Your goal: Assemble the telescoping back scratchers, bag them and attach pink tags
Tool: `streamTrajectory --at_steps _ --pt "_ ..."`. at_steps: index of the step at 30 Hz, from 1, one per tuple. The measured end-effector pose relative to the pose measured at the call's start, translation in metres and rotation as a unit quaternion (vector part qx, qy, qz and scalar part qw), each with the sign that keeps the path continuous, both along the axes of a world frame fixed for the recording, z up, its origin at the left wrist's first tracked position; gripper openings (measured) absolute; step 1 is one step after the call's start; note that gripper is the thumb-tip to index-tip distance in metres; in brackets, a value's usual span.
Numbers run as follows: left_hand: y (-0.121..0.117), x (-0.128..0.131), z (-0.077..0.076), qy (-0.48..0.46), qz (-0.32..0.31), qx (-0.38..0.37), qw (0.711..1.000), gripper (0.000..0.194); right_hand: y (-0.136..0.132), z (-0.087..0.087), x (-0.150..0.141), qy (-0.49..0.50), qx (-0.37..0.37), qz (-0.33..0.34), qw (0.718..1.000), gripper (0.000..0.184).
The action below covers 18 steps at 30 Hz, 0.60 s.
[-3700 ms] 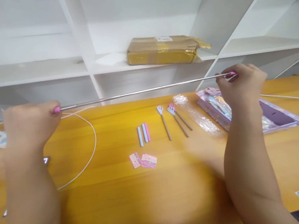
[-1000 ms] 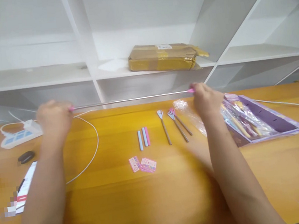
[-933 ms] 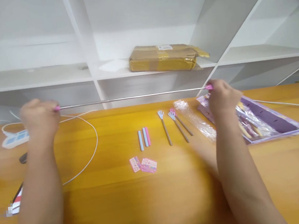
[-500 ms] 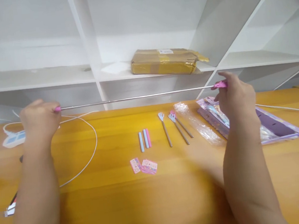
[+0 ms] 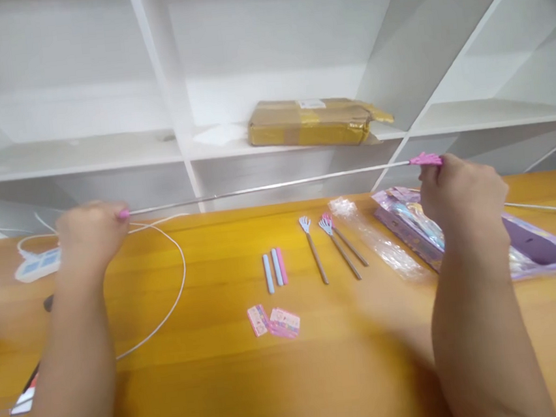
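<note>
Holding the long, thin silver metal rod (image 5: 276, 186) nearly level in mid-air, in front of the white shelf unit (image 5: 159, 49) and over the far side of the orange-brown wooden table (image 5: 202, 399). With the hands well apart: closed in a fist at one end in the left hand (image 5: 91, 234), leaving a small pink tip (image 5: 124, 214) showing; gripped at the other in the right hand (image 5: 468, 193), by the finger ends of the pink plastic hand-shaped head (image 5: 425, 159). Impossible to tell how firmly.

Likeliest to fail at the head, judging by the small hold: could slip off the smooth prongs under a hard pull, or bend or snap them. Could work loose at the neck too, from twisting. Apparently telescopic, so liable to come apart at a joint from overextending, or to kink from pulling out of line. On sudden release, could drop or whip onto the three short scratchers with pale blue and pink heads (image 5: 316, 254) or scatter the slim blue and pink tubes (image 5: 277, 266). Could also snag the looped white cable (image 5: 184, 270) with a careless sweep of the left forearm
</note>
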<state>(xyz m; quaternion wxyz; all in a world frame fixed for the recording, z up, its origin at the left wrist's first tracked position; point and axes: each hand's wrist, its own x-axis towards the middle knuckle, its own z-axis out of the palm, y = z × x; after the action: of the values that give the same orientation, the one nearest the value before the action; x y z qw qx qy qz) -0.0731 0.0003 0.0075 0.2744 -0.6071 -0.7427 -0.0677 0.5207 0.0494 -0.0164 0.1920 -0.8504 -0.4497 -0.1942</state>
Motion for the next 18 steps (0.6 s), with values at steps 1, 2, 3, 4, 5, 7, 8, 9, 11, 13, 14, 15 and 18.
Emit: streamTrajectory --at_steps 1,2,3,4,5,7,8,9,11,13,14,15,18 --pt "-0.001 0.0 0.0 0.003 -0.001 -0.013 1.0 0.026 0.0 -0.001 0.003 0.001 -0.014 0.007 1.0 0.03" --pt "-0.002 0.001 0.0 0.006 -0.004 -0.025 1.0 0.026 0.0 -0.003 0.006 0.001 -0.027 0.016 1.0 0.03" --pt "-0.003 0.002 0.0 0.01 -0.007 -0.031 0.999 0.027 0.002 -0.006 0.009 -0.002 -0.036 0.029 0.999 0.03" --pt "-0.003 0.004 -0.001 0.015 -0.006 -0.031 0.999 0.029 0.003 -0.009 0.013 -0.005 -0.042 0.036 0.998 0.031" --pt "-0.003 0.006 -0.002 0.021 -0.003 -0.03 0.999 0.031 0.006 -0.012 0.016 -0.009 -0.045 0.039 0.998 0.032" --pt "-0.002 0.01 -0.004 0.03 0.0 -0.035 0.999 0.034 0.011 -0.019 0.021 -0.021 -0.046 0.05 0.997 0.031" --pt "-0.001 0.013 -0.005 0.034 -0.004 -0.046 0.998 0.034 0.014 -0.022 0.022 -0.026 -0.045 0.06 0.997 0.03" --pt "0.0 0.015 -0.005 0.037 -0.008 -0.058 0.998 0.035 0.017 -0.025 0.023 -0.027 -0.047 0.07 0.996 0.027" --pt "0.001 0.019 -0.005 0.04 -0.01 -0.086 0.995 0.035 0.019 -0.029 0.024 -0.022 -0.05 0.089 0.995 0.022" --pt "0.001 0.022 -0.002 0.041 -0.006 -0.105 0.994 0.035 0.019 -0.032 0.024 -0.011 -0.039 0.12 0.992 0.022" --pt "0.0 0.022 -0.001 0.04 -0.004 -0.112 0.993 0.035 0.018 -0.033 0.024 -0.006 -0.027 0.143 0.989 0.025" --pt "-0.001 0.023 0.001 0.039 -0.004 -0.117 0.992 0.035 0.016 -0.034 0.023 -0.001 -0.01 0.169 0.986 0.028" --pt "-0.004 0.023 0.007 0.04 -0.009 -0.151 0.988 0.036 0.011 -0.034 0.021 0.007 0.033 0.229 0.973 0.032"
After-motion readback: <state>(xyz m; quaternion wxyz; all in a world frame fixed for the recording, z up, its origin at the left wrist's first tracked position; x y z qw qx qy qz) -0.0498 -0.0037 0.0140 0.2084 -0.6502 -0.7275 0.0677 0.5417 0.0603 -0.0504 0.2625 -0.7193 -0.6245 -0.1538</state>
